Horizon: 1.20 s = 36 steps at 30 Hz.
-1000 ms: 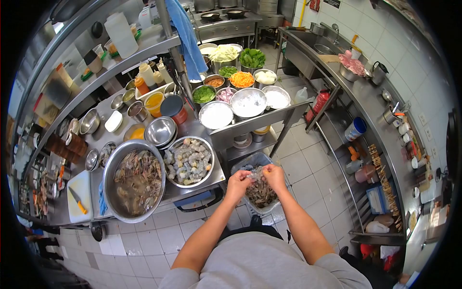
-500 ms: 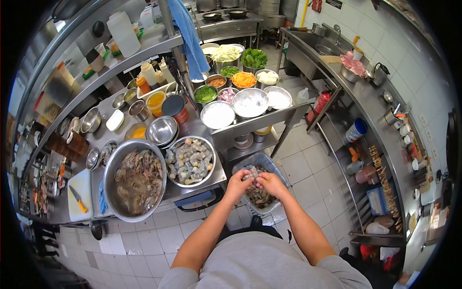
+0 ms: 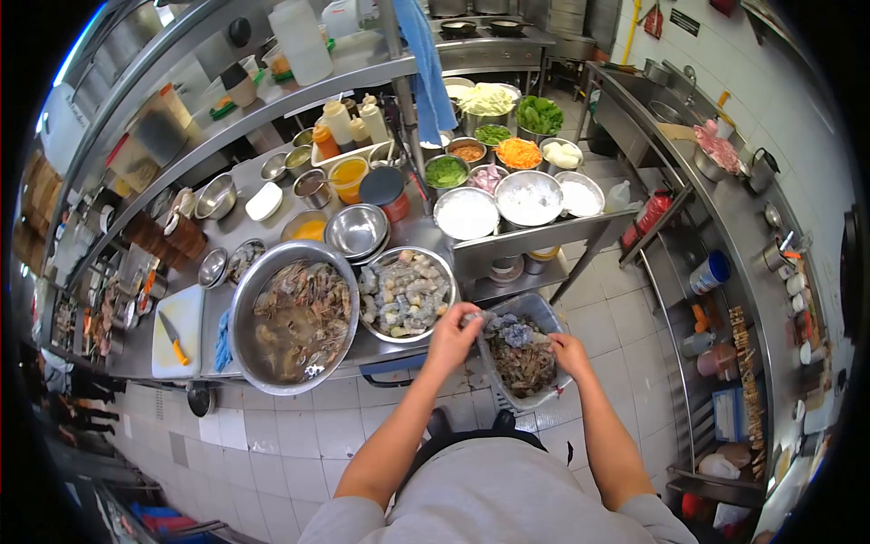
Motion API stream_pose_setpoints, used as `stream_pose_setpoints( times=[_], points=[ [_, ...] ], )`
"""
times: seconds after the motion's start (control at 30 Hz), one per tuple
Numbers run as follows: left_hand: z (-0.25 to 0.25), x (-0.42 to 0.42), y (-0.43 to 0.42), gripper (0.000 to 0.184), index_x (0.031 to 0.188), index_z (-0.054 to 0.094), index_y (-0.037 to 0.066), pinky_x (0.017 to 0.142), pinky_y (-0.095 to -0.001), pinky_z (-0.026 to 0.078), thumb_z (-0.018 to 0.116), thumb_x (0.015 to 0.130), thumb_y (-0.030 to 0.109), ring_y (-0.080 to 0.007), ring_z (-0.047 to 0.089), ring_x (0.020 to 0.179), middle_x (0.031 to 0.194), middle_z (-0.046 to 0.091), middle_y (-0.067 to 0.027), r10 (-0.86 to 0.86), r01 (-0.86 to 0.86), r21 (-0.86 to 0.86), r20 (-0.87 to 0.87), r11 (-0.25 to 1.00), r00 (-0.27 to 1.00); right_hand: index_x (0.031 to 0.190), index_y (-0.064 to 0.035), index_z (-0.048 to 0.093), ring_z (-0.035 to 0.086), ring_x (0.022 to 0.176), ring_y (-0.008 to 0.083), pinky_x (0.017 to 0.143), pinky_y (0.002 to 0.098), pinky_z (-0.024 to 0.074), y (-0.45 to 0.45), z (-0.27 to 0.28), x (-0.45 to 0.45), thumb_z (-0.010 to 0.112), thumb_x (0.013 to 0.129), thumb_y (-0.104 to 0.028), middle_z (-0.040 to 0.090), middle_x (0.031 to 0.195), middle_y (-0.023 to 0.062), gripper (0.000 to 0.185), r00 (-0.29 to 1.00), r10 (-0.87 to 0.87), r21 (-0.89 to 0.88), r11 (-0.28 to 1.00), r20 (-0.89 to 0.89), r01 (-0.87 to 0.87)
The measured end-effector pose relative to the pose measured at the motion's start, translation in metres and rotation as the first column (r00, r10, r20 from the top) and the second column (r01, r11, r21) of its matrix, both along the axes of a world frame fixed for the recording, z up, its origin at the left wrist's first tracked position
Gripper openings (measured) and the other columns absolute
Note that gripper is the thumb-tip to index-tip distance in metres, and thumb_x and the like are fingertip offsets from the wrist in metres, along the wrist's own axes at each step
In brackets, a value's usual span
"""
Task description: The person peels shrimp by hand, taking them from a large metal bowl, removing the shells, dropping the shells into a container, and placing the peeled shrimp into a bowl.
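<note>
- The hands have parted: the left hand [image 3: 451, 337] has gone from over the tub [image 3: 544, 313] to the bowl's edge, the right hand [image 3: 569, 354] to the tub's right side. The view has swung left too.
- Bench [image 3: 376, 348]: steel, carrying the basin, bowl and board in a row along its near side.
- Basin [image 3: 241, 317]: largest of the vessels, overhanging the bench's near edge, with brownish prawns [image 3: 308, 317] in murky liquid.
- Tub: clear plastic, below and right of the bench's corner, partly filled with shells [image 3: 524, 367] – a bluish-grey clump lies over them at the far end, too small to name.
- Bowl [image 3: 399, 338]: steel, just right of the basin, heaped with grey shrimp [image 3: 403, 290].
- Board [image 3: 190, 313]: white, flat, left of the basin.
- Left hand: fingers curled nearly shut, pinching a small grey piece [image 3: 469, 318] just beside the bowl's right rim.
- Right hand: thumb and fingers drawn together on a pale scrap [image 3: 543, 339] over the tub.
- Knife [image 3: 172, 335]: on the board – orange handle toward the near edge.
</note>
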State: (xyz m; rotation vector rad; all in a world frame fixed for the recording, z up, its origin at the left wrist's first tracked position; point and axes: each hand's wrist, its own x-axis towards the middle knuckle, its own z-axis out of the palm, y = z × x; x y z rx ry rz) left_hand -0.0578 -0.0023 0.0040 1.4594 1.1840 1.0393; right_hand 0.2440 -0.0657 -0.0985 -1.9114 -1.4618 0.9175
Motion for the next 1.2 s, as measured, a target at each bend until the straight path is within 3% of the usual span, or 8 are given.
stream_pose_setpoints(
  times=[0.23,0.43,0.7,0.77,0.83,1.0,1.1,1.2],
  points=[
    [0.024,-0.099,0.044,0.027,0.113,0.065,0.003,0.083,-0.0375,0.051,0.066,0.087,0.009,-0.0251,0.066,0.094,0.102,0.068,-0.0137,0.292,-0.057,0.440,-0.487,0.896,0.823,0.135,-0.0022,0.053,0.059,0.118,0.0268,0.100,0.0340,0.0458,-0.009,-0.023,-0.013,0.066,0.084,-0.007,0.061,0.129,0.0177,0.053,0.997,0.080,-0.080,0.994,0.000,-0.080],
    [0.026,-0.164,0.024,0.022,0.112,0.065,0.000,0.077,-0.0256,0.053,0.061,0.092,0.007,-0.0139,0.066,0.087,0.099,0.069,-0.0086,0.385,-0.381,0.059,-0.080,0.923,0.919,0.125,-0.0020,0.060,0.063,0.105,0.0231,0.092,0.0337,0.0489,-0.016,-0.035,-0.003,0.071,0.081,-0.007,0.067,0.113,0.0123,0.046,0.995,0.004,-0.092,0.996,-0.102,-0.014],
    [0.061,-0.108,-0.055,0.031,0.120,0.067,0.011,0.065,-0.0226,0.048,0.069,0.089,0.014,-0.0055,0.057,0.072,0.080,0.067,0.0008,0.018,-0.029,-0.117,-0.093,0.993,0.996,0.114,-0.0043,0.065,0.059,0.078,0.0141,0.067,0.0287,0.0485,-0.007,-0.033,-0.013,0.071,0.079,-0.005,0.065,0.091,0.0062,0.035,0.998,-0.058,-0.142,0.989,-0.038,0.052],
    [0.049,-0.077,-0.051,0.049,0.131,0.059,0.013,0.097,-0.0403,0.047,0.068,0.084,0.009,-0.0279,0.058,0.115,0.128,0.061,-0.0131,-0.270,0.332,0.117,-0.366,0.936,0.890,0.117,-0.0043,0.063,0.061,0.084,0.0145,0.073,0.0284,0.0499,0.000,-0.019,-0.030,0.067,0.082,-0.003,0.066,0.095,0.0068,0.035,0.906,-0.037,-0.207,0.977,-0.422,-0.056],
    [0.049,-0.048,-0.065,0.060,0.136,0.055,0.014,0.106,-0.0483,0.039,0.070,0.078,0.008,-0.0417,0.043,0.131,0.141,0.051,-0.0189,-0.293,0.479,0.094,-0.684,0.873,0.668,0.120,-0.0042,0.061,0.061,0.088,0.0147,0.076,0.0280,0.0501,0.009,-0.017,-0.040,0.065,0.084,-0.002,0.066,0.099,0.0071,0.036,0.931,0.016,-0.091,0.994,-0.364,-0.052],
    [0.086,-0.085,-0.045,0.050,0.123,0.065,0.012,0.092,-0.0467,0.045,0.067,0.074,0.005,-0.0348,0.058,0.096,0.096,0.066,-0.0156,-0.017,0.136,0.218,-0.475,0.966,0.880,0.129,-0.0049,0.055,0.061,0.091,0.0149,0.077,0.0276,0.0508,0.012,0.005,-0.027,0.061,0.089,-0.002,0.064,0.106,0.0064,0.041,0.907,-0.066,-0.040,0.998,-0.416,0.055],
    [0.080,-0.162,-0.022,0.046,0.120,0.064,0.004,0.100,-0.0404,0.045,0.062,0.074,-0.002,-0.0349,0.058,0.115,0.119,0.064,-0.0195,0.309,-0.070,0.472,-0.452,0.879,0.837,0.128,-0.0078,0.055,0.058,0.075,0.0091,0.061,0.0229,0.0455,-0.002,0.010,-0.012,0.062,0.090,-0.006,0.062,0.103,0.0036,0.038,0.885,-0.158,-0.139,0.984,-0.438,0.108],
    [0.085,-0.258,-0.004,0.038,0.112,0.066,-0.001,0.095,-0.0416,0.048,0.056,0.075,-0.004,-0.0371,0.062,0.105,0.110,0.066,-0.0217,0.577,-0.387,0.448,-0.448,0.806,0.683,0.126,-0.0078,0.056,0.057,0.071,0.0089,0.059,0.0229,0.0449,-0.015,0.010,-0.007,0.062,0.091,-0.008,0.064,0.098,0.0026,0.036,0.906,-0.215,-0.206,0.968,-0.365,0.146]
  ],
)
